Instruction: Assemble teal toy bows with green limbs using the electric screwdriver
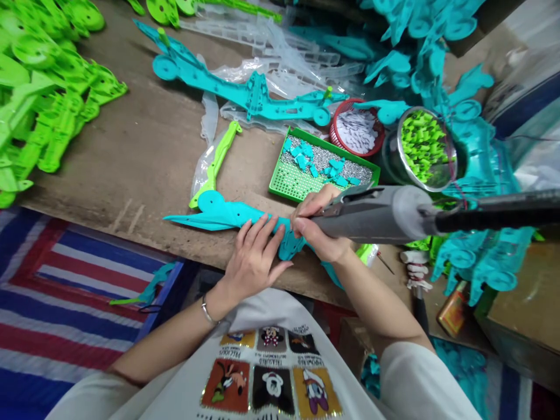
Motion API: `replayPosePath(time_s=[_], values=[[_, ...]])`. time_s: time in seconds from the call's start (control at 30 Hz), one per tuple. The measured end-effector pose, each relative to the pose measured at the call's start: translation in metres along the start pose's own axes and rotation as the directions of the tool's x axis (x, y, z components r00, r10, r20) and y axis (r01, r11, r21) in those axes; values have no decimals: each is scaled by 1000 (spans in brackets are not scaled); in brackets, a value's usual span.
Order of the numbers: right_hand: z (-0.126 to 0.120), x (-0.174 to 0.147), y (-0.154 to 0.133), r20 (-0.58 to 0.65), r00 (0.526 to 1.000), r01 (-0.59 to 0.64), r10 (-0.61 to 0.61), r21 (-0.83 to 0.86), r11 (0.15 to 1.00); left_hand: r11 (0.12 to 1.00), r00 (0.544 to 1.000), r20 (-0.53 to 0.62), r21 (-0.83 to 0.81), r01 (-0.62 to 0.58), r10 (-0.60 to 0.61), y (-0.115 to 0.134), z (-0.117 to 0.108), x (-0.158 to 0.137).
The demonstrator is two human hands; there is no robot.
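A long teal plastic part lies along the table's near edge, with a round disc near its left end. Resting on its middle is my left hand, fingers stretched out over the part and thumb apart. My right hand is closed around the front of a grey electric screwdriver, held nearly level with its cable end to the right. The tool's tip is hidden behind my right fingers, close to the teal part. Just behind stands a green tray with many screws and small teal pieces.
Further back are a second long teal part, a red basket of white pieces and a metal bowl of small green pieces. A green strip lies left of the tray. Green parts heap at left, teal parts at right.
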State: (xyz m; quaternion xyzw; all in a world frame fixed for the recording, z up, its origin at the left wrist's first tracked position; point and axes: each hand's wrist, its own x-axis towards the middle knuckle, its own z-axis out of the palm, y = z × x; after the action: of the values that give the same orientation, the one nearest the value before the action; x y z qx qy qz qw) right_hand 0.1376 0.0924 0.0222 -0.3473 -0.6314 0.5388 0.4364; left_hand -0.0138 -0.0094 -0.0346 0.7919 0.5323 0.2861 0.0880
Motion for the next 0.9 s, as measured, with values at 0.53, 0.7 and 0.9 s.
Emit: replayPosePath(time_s=[0.53,0.7,0.9], values=[[-58,20,-7,-443,866,248,-231,-20,968,999,1000,7,44,-14,14,2,-1,1],[-62,14,9,-446,880,177,-166,-17,984,999,1000,-6,50,-9,9,2,2,0],[-61,16,9,-436,890,151,-132,10,989,999,1000,-21,35,-12,12,1,3,0]])
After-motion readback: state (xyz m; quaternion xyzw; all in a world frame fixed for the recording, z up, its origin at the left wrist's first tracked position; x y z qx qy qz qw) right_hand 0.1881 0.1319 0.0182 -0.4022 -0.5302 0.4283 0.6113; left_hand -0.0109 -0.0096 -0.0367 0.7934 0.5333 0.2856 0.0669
